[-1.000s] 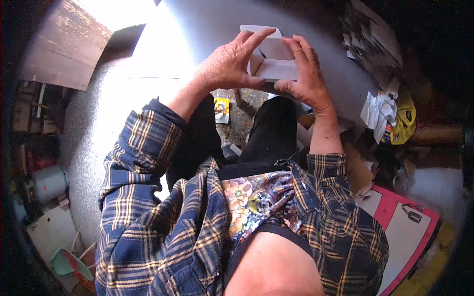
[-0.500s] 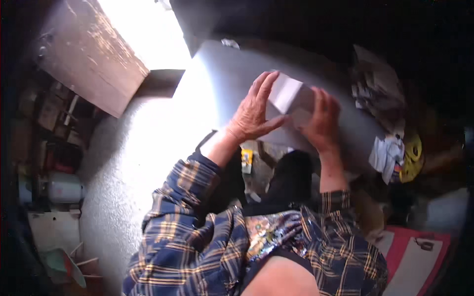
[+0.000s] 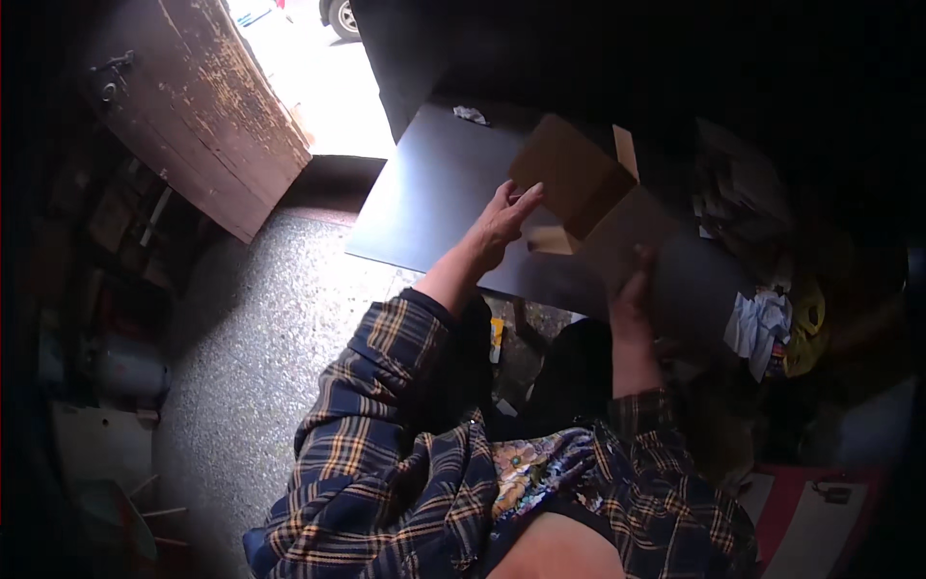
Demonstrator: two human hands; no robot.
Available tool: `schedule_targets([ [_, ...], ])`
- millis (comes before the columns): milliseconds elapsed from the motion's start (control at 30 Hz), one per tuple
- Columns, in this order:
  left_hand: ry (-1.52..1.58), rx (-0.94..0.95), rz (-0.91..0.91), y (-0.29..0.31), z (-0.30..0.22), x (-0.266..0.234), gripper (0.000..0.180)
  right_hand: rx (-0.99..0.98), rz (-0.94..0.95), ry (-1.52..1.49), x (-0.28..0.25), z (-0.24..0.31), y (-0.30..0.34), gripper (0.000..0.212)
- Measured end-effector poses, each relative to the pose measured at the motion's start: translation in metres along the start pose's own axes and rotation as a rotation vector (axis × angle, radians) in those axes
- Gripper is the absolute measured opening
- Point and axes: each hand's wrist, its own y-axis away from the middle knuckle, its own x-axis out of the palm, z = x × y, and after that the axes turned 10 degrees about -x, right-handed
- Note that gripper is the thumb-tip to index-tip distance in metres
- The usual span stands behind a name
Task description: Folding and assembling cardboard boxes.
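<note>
A brown cardboard box (image 3: 569, 166) with its flaps spread is tilted over the grey table (image 3: 410, 198). My right hand (image 3: 632, 294) grips the box's lower right panel, thumb on the near face, its other fingers mostly hidden in shadow. On the left side of the box is my left hand (image 3: 503, 220), its fingers stretched out and apart at the box's edge. Whether those fingertips press on the cardboard is hard to tell.
A crumpled white scrap (image 3: 471, 116) lies at the table's far edge. White cloth or paper (image 3: 760, 323) and a yellow bag (image 3: 805, 328) sit at the right. A worn wooden door (image 3: 207, 116) stands open at the far left, above speckled floor (image 3: 260, 299).
The box now shows brown faces and spread flaps, where a pale, closed-looking shape was between my hands. My right hand has moved lower, and my left hand slightly lower too.
</note>
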Motion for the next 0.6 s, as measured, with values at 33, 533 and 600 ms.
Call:
schedule_targets([
  [33,-0.015,-0.038,0.06,-0.005,0.001,0.003,0.078,0.078,-0.057,-0.141,0.004,0.001,0.002,0.047],
  [533,-0.223,0.099,-0.076,-0.008,0.016,-0.01,0.025,0.697,-0.253,-0.855,0.01,-0.05,0.028,0.029],
  [600,-0.33,0.141,-0.111,-0.023,0.013,0.003,0.024,0.519,-0.049,-0.696,-0.035,-0.112,0.024,0.026],
])
